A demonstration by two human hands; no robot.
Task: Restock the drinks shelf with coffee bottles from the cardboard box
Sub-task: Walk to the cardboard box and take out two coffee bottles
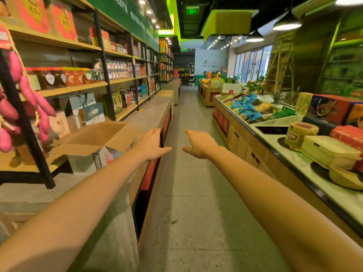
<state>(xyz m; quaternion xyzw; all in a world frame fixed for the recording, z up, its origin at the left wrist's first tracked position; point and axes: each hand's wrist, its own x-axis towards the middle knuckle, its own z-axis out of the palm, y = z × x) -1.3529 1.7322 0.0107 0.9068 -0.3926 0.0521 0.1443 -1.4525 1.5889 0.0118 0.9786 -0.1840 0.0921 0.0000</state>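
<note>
Cardboard box [94,142] open beside left hand [151,145], right hand [198,144] spread empty, aisle clear.

Matt cardboard box [94,142]; wooden shelves [74,89], seemingly; speckled floor [192,193].

Pink sweet potatoes [29,107] hang left; bamboo ladder [279,63] (leaning) stands far right.

cardboard box [94,142] contents hidden, shelf labels [117,72] blurred
</note>
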